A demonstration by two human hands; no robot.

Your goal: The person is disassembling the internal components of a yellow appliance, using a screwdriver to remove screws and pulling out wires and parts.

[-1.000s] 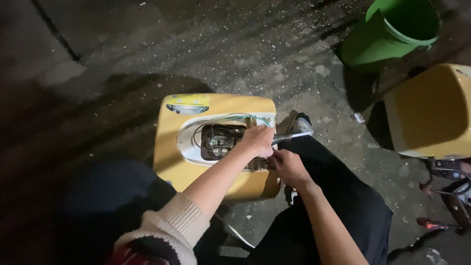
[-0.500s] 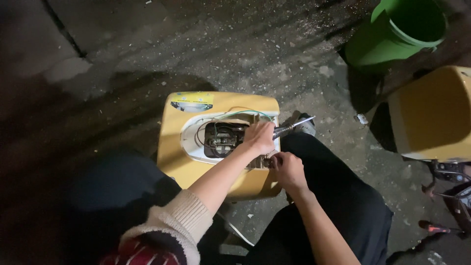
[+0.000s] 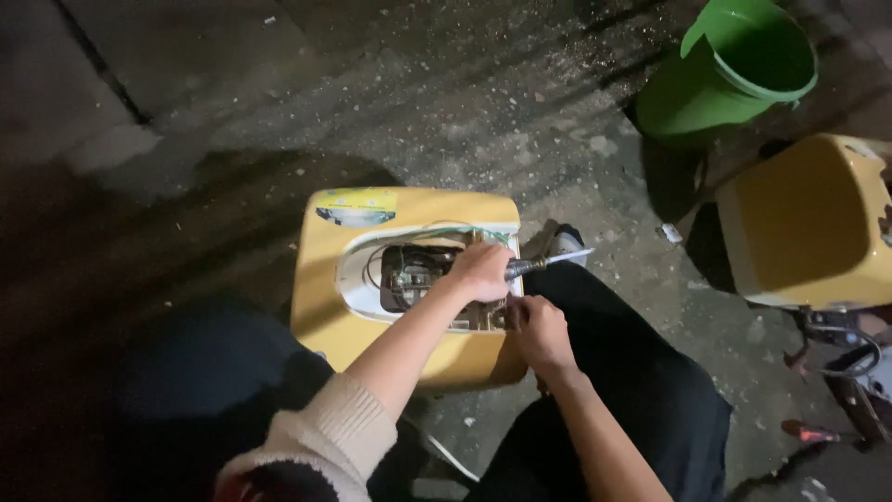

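Observation:
A yellow appliance casing (image 3: pixel 325 307) stands on the ground between my legs. Its white oval opening (image 3: pixel 358 279) shows a circuit board and wires (image 3: pixel 409 274). My left hand (image 3: pixel 478 271), at the end of a cream sleeve, is shut on a screwdriver (image 3: pixel 548 262) over the right side of the opening; the tool's handle end sticks out to the right. My right hand (image 3: pixel 541 333) rests at the lower right corner of the opening, fingers curled against the edge. What those fingers pinch is hidden.
A green plastic bucket (image 3: pixel 734 74) stands at the top right on rough concrete. A second yellow casing (image 3: pixel 804 223) sits at the right, with dark cables and tools (image 3: pixel 850 372) below it. My legs in dark trousers (image 3: pixel 632 390) flank the appliance.
Both hands stay at the right side of the opening, shifting only slightly. The view has drifted a little.

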